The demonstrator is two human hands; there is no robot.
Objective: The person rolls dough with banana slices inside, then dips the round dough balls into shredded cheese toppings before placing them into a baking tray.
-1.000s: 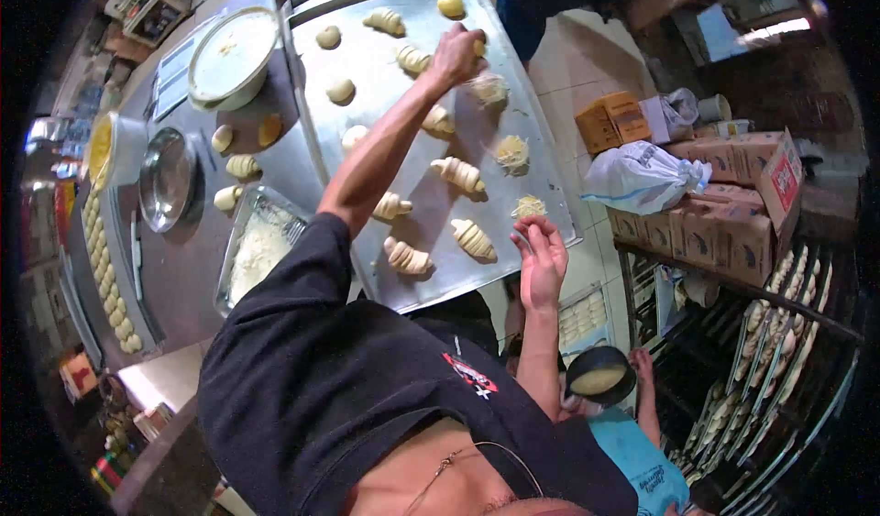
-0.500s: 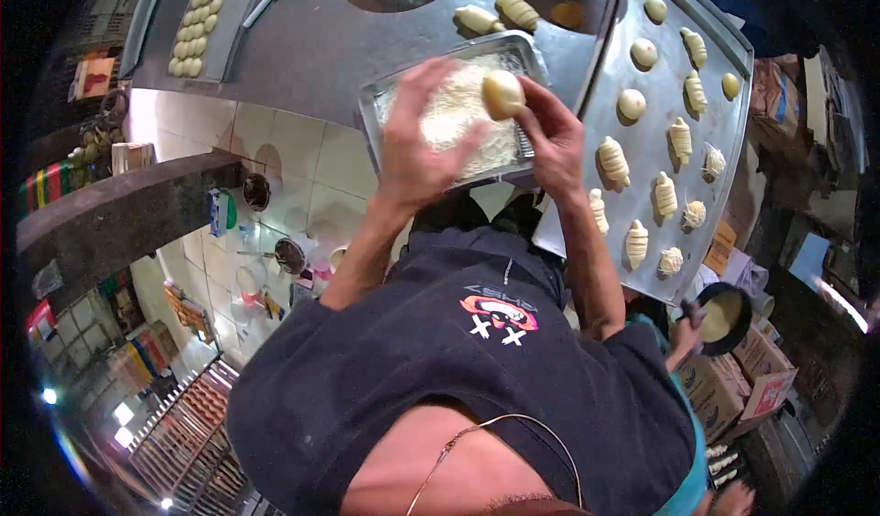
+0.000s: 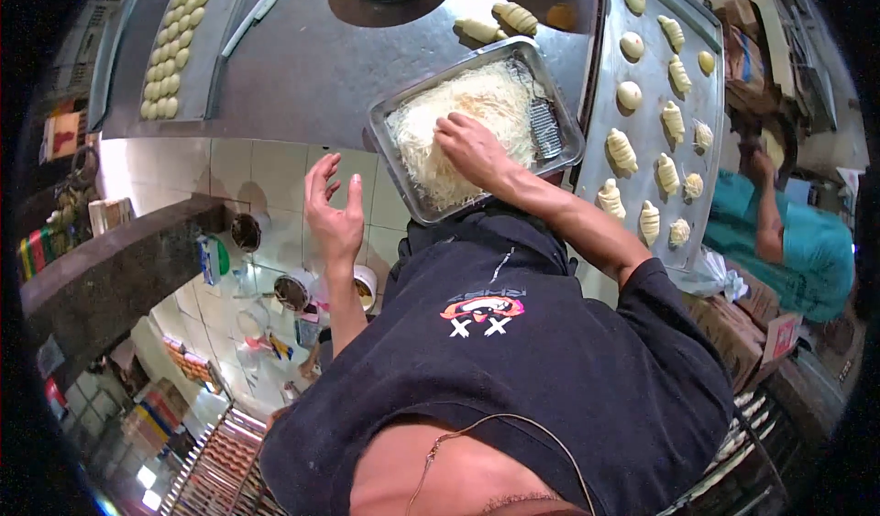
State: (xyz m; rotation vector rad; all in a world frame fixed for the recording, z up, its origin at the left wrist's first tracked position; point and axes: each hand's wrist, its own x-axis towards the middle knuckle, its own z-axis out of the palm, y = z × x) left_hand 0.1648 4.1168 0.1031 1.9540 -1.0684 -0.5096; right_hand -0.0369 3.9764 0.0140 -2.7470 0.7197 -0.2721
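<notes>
A metal tray (image 3: 403,206) full of shredded cheese (image 3: 440,154) sits at the near edge of the steel table. My right hand (image 3: 477,149) reaches in from the right, its fingers curled and pressed down into the cheese. What lies under those fingers, if anything, is hidden. A metal grater (image 3: 547,131) rests inside the tray at its right side. My left hand (image 3: 334,209) is raised off the table, left of the tray, open with fingers apart and nothing in it.
On the right, a large baking sheet (image 3: 600,104) carries rolled dough pieces, round balls and cheese-coated balls. Two rolled doughs (image 3: 515,16) lie behind the tray. A long pan of small dough balls (image 3: 174,67) stands far left. A person in teal (image 3: 797,250) is at the right.
My right hand has brought the pale dough ball down to the cheese, and the ball is no longer visible. My left hand has swung away from the tray to the left.
</notes>
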